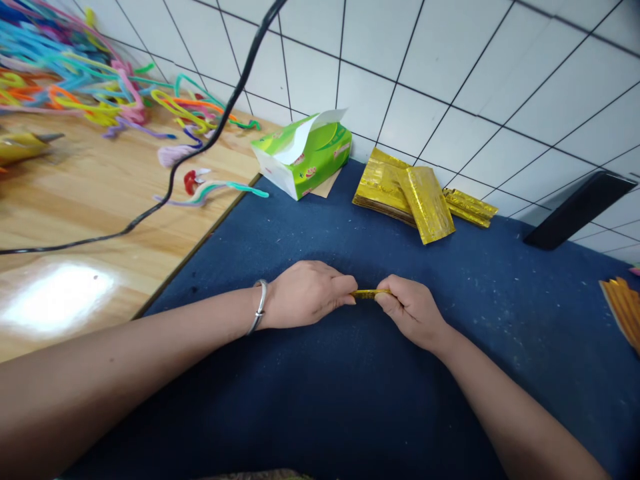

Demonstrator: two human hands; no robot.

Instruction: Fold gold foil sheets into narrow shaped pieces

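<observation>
My left hand [309, 293] and my right hand [409, 308] meet over a dark blue mat [320, 400], both with fingers closed. Between them they pinch a narrow folded strip of gold foil paper [369, 293], each hand on one end. A silver bangle [259, 305] circles my left wrist. A stack of gold foil sheets [410, 195] lies further back on the mat, near the tiled wall.
A green tissue box [305, 157] stands at the mat's far left corner. On the wooden tabletop [90, 200] to the left lie several colourful pipe cleaners [95, 80] and a black cable [200, 133]. A black flat object [580, 210] leans at the right; more gold-orange paper [625, 310] shows at the right edge.
</observation>
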